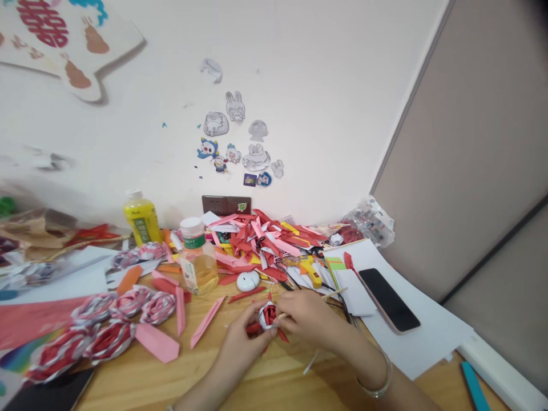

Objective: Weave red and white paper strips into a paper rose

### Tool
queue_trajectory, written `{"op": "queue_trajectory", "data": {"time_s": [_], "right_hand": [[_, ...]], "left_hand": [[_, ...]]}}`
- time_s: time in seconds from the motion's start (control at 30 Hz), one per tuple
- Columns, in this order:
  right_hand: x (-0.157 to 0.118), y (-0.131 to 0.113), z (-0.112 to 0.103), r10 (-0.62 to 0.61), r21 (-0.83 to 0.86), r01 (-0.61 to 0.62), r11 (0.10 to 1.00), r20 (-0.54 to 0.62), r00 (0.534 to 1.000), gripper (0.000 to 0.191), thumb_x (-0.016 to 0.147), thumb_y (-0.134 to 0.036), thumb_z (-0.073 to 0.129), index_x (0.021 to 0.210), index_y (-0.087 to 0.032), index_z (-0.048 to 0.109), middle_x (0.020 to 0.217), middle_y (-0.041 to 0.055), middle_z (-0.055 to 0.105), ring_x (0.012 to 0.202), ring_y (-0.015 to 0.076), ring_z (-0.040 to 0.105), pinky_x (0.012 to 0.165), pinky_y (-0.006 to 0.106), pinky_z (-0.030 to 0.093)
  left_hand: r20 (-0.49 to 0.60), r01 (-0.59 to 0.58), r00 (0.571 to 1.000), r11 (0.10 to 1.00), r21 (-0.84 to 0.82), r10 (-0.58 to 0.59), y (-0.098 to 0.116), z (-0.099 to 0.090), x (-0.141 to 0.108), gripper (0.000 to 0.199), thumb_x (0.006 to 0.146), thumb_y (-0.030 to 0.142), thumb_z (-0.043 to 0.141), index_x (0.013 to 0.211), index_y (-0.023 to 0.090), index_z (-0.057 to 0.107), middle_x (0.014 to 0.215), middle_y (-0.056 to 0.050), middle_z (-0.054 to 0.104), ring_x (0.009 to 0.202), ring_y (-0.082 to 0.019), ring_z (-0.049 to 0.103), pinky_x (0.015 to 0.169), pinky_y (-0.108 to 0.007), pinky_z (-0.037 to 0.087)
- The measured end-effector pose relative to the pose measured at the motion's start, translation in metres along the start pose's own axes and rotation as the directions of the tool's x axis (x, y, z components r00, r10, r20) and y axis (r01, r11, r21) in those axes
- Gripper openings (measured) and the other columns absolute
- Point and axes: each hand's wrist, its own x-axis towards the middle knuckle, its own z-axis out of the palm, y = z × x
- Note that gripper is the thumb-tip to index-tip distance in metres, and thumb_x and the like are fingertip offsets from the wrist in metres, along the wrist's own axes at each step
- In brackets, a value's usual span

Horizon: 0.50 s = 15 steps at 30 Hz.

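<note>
Near the table's front, my left hand has its fingers closed around a small red and white paper rosette with red pointed pieces sticking out. My right hand is closed against the right side of the rosette. A thin wooden stick runs through the right hand, its near end by the rosette's middle. Finished-looking twisted paper rosettes in red, pink and white, such as this one, lie to the left. Pink folded strips, including this one, are close by my left hand.
Behind my hands spreads a heap of folded paper strips with a yellow glue gun beside it. Two drink bottles, one clear and one yellow, stand at the left. A white earbud case and a phone lie around.
</note>
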Motion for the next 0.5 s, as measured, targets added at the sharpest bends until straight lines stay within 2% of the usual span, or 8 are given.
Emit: {"op": "queue_trajectory", "data": {"time_s": [0.13,0.37,0.5], "right_hand": [[-0.0006,0.0011,-0.0016,0.049,0.085,-0.052,0.995,0.033,0.998,0.012,0.082,-0.029,0.057,0.075,-0.018,0.059,0.074,-0.0008,0.063,0.067,0.0128,0.056,0.055,0.022,0.029],[0.0002,0.0004,-0.0019,0.092,0.063,-0.095,0.993,0.057,0.994,0.012,0.080,-0.030,0.060,0.077,-0.018,0.058,0.076,0.0011,0.063,0.071,0.0153,0.057,0.058,0.022,0.032],[-0.0013,-0.0009,-0.0075,0.107,0.200,-0.109,0.974,0.022,0.994,0.016,0.077,-0.033,0.064,0.079,-0.018,0.058,0.079,-0.0004,0.063,0.073,0.0142,0.056,0.060,0.021,0.033]], "left_hand": [[0.014,-0.032,0.999,0.999,-0.014,0.032,-0.0059,-0.0011,0.0016,0.042,0.061,0.022,0.071,0.101,0.015,0.060,0.102,-0.010,0.070,0.095,-0.026,0.065,0.084,-0.037,0.051],[0.000,-0.012,1.000,0.998,-0.064,0.012,-0.0048,-0.0010,0.0018,0.048,0.061,0.025,0.071,0.105,0.016,0.056,0.102,-0.010,0.071,0.095,-0.026,0.065,0.085,-0.039,0.051],[0.002,-0.023,1.000,0.998,-0.066,0.023,-0.0008,-0.0007,0.0006,0.047,0.062,0.027,0.071,0.105,0.016,0.055,0.103,-0.010,0.070,0.097,-0.027,0.065,0.085,-0.039,0.051]]}}
